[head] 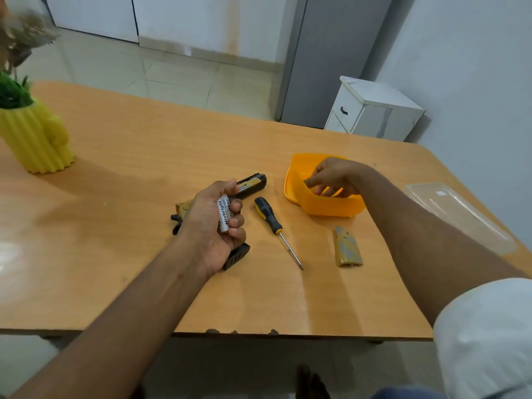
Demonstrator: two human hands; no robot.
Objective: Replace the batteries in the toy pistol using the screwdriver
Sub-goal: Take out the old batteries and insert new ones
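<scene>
"Heybright" runs in black letters along the white batteries held in the left hand; a second print of the word beside it shows only in part

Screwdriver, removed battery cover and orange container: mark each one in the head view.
screwdriver point(267, 215), head view, on the black and yellow handle.
battery cover point(347, 249), head view, on the middle of its outer face.
orange container point(331, 205), head view, on the near outer wall.
</scene>
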